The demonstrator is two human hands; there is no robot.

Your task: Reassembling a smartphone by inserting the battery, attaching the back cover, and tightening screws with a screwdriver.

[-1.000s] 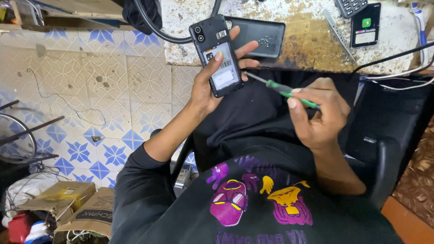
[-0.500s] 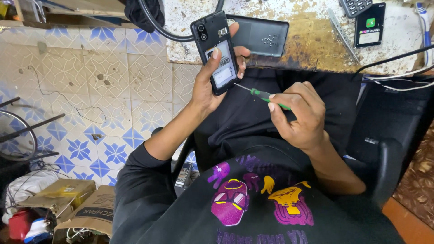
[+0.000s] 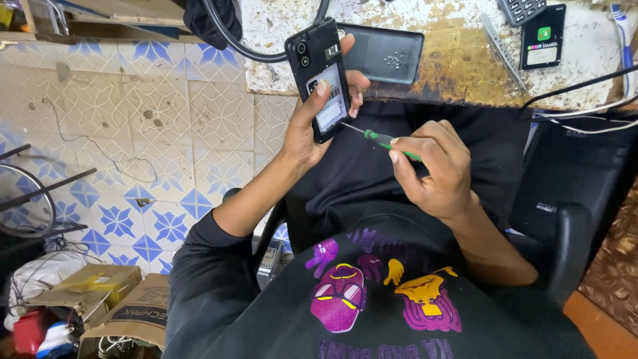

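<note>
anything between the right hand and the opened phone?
Head view: only the green-handled screwdriver held by the right hand; its thin shaft bridges the gap to the phone in the left hand.

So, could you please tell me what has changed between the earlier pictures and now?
The right hand moved the green-handled screwdriver up and leftward, until its tip meets the lower edge of the opened black phone. The left hand still holds that phone upright. The back cover stayed on the bench.

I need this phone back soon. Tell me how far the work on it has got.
Done: the black plastic back cover is off and lies on the worn worktop. In hand: the left hand holds the open black phone; the right hand puts a green-handled screwdriver to its lower edge. Left: the phone remains uncovered.
</note>
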